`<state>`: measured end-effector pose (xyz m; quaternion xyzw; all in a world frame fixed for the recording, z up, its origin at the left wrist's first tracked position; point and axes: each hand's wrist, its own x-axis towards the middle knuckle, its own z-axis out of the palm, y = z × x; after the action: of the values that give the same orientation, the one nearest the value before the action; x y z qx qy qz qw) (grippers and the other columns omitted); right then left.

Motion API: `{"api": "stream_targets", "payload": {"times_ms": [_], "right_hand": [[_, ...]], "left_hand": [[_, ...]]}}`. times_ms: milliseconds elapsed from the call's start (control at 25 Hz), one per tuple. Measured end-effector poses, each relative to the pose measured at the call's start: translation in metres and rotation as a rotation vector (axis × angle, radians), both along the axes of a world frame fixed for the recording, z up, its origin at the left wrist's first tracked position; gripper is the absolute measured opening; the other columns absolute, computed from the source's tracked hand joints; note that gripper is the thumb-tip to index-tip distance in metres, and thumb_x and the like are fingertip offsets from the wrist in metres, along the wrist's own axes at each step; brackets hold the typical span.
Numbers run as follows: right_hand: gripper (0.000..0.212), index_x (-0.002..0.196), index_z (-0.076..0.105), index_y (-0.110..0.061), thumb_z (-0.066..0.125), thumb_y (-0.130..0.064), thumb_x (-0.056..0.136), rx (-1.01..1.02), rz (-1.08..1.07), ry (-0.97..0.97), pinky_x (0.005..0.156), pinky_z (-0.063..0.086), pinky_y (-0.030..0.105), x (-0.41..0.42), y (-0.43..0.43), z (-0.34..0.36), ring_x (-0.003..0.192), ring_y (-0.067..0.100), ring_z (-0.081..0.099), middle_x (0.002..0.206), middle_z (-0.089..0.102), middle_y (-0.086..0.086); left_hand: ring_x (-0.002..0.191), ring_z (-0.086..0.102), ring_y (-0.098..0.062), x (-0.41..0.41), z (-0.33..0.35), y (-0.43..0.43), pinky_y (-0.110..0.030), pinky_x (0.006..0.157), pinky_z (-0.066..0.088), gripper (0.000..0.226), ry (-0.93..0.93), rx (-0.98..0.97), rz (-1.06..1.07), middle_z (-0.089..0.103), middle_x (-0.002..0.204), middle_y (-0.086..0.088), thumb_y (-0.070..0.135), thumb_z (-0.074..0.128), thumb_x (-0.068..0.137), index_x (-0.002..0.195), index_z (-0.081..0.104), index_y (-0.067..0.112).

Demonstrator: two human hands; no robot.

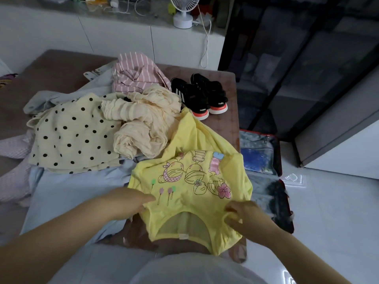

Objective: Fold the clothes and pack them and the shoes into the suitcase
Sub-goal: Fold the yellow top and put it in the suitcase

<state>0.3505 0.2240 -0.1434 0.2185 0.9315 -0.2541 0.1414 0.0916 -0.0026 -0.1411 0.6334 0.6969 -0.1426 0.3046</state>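
A yellow T-shirt with a cartoon print lies spread at the bed's near right corner, neckline towards me. My left hand grips its left shoulder and my right hand pinches its right shoulder. Behind it lie a crumpled cream garment, a cream polka-dot garment, a pink striped garment and a pale blue garment. A pair of black shoes stands at the bed's far right. The open suitcase lies on the floor to the right of the bed.
The brown bed carries everything. A pink checked cloth lies at the left edge. A white fan and cables sit on the counter behind. Dark glass cabinets stand at the right, over glossy white floor.
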Motion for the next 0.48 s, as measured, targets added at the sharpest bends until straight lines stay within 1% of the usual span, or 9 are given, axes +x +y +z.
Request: {"api": "stream_targets", "payload": {"times_ms": [40,80,120,160,240,280,360,400,480], "right_hand": [[0.02,0.104,0.063,-0.023,0.06,-0.031,0.085,-0.021,-0.046,0.075,0.084,0.043,0.023,-0.004,0.004,0.004,0.091,0.012,0.06,0.101,0.063,-0.007],[0.02,0.103,0.063,-0.021,0.062,-0.03,0.085,-0.037,-0.149,0.175,0.087,0.043,0.024,-0.008,0.012,0.005,0.092,0.011,0.058,0.103,0.061,-0.008],[0.02,0.104,0.063,-0.019,0.062,-0.028,0.086,-0.025,-0.278,0.271,0.089,0.044,0.026,-0.015,0.024,0.002,0.096,0.011,0.057,0.106,0.058,-0.006],[0.022,0.108,0.061,-0.017,0.06,-0.026,0.089,-0.014,-0.422,0.307,0.091,0.044,0.029,-0.023,0.042,-0.003,0.101,0.015,0.057,0.11,0.056,-0.003],[0.033,0.121,0.053,-0.01,0.052,-0.025,0.092,-0.07,-0.678,0.209,0.094,0.044,0.038,-0.04,0.076,-0.012,0.112,0.026,0.054,0.122,0.053,0.008],[0.039,0.128,0.047,-0.007,0.049,-0.025,0.093,-0.115,-0.769,0.117,0.091,0.044,0.037,-0.047,0.088,-0.019,0.113,0.029,0.054,0.123,0.053,0.011],[0.045,0.134,0.039,-0.007,0.048,-0.022,0.093,-0.187,-0.813,-0.01,0.081,0.046,0.033,-0.058,0.086,-0.026,0.109,0.03,0.056,0.122,0.054,0.014],[0.044,0.134,0.04,-0.01,0.048,-0.018,0.092,-0.221,-0.763,-0.002,0.076,0.049,0.033,-0.06,0.076,-0.028,0.104,0.028,0.059,0.121,0.055,0.012],[0.041,0.127,0.05,-0.018,0.051,-0.006,0.087,-0.32,-0.575,0.073,0.076,0.055,0.037,-0.06,0.048,-0.027,0.092,0.02,0.062,0.106,0.059,0.004]], "left_hand": [[0.113,0.052,-0.011,0.003,0.01,0.008,-0.023,0.088,0.042,0.046,-0.026,-0.064,0.025,0.053,0.129,0.009,0.042,0.048,0.092,0.136,0.04,0.034],[0.111,0.051,-0.008,0.005,0.022,0.018,-0.022,0.091,0.041,0.047,-0.076,-0.055,0.118,0.052,0.127,0.013,0.044,0.05,0.091,0.136,0.04,0.034],[0.107,0.051,-0.005,0.003,0.034,0.032,-0.022,0.09,0.042,0.047,-0.116,-0.005,0.19,0.052,0.124,0.017,0.046,0.051,0.09,0.134,0.041,0.034],[0.103,0.051,-0.003,-0.002,0.045,0.051,-0.023,0.089,0.042,0.045,-0.141,0.098,0.258,0.052,0.12,0.018,0.046,0.051,0.09,0.132,0.043,0.033],[0.105,0.052,-0.006,-0.019,0.056,0.094,-0.027,0.091,0.043,0.041,-0.115,0.356,0.347,0.054,0.119,0.014,0.038,0.051,0.091,0.131,0.046,0.029],[0.109,0.052,-0.011,-0.027,0.057,0.118,-0.03,0.094,0.042,0.04,-0.077,0.461,0.374,0.054,0.123,0.009,0.032,0.052,0.092,0.131,0.045,0.025],[0.122,0.046,-0.022,-0.043,0.052,0.162,-0.035,0.099,0.037,0.045,0.01,0.598,0.423,0.048,0.135,-0.002,0.023,0.053,0.092,0.135,0.041,0.018],[0.127,0.041,-0.025,-0.05,0.046,0.182,-0.036,0.102,0.034,0.05,0.043,0.611,0.465,0.041,0.141,-0.006,0.022,0.054,0.092,0.138,0.036,0.015],[0.131,0.036,-0.03,-0.06,0.03,0.213,-0.039,0.104,0.033,0.06,0.089,0.561,0.53,0.032,0.147,-0.011,0.023,0.057,0.09,0.141,0.028,0.012]]}}
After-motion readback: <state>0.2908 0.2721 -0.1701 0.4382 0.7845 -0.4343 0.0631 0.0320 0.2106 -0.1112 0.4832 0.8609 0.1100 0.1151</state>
